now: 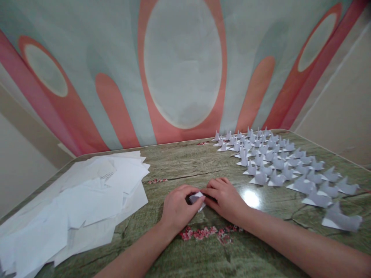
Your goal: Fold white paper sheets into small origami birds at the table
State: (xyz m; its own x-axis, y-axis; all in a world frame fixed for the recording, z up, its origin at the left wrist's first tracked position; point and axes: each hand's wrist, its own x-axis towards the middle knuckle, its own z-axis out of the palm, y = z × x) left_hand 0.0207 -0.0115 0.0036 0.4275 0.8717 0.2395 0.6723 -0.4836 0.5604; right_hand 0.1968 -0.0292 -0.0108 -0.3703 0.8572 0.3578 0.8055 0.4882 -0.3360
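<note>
Clock directions taken from the piece being worked.

Item, nine o'clock: loose pile of flat white paper sheets (95,200), overlapping, ragged-edged, spread toward the left side of the wood-grain, grey-green surface (176,166).

Item, centre: left hand (178,206), bare, thumb and fingers drawn together in a pinch on a small white folded-paper piece (196,196).

Item, centre: the piece itself, low at the surface between both hands, partly covered by the left thumb; exact fold hidden. Step in hand, as judged: folding or creasing. Next move seems to call for a steady left pinch while the other fingers align and press the edge.

Item, just right of it: right hand (224,195), bare, fingers bent and partly closed, tips at the piece's far edge; whether they grip it cannot be told.

Item, one to three o'clock: many small white bird-shaped paper figures (278,164), standing close together.

Room: open surface from eleven to one o'clock, up to the far edge; also six o'clock, across pink printed blossoms (201,233). Nearest figures limit rightward sweeps.
</note>
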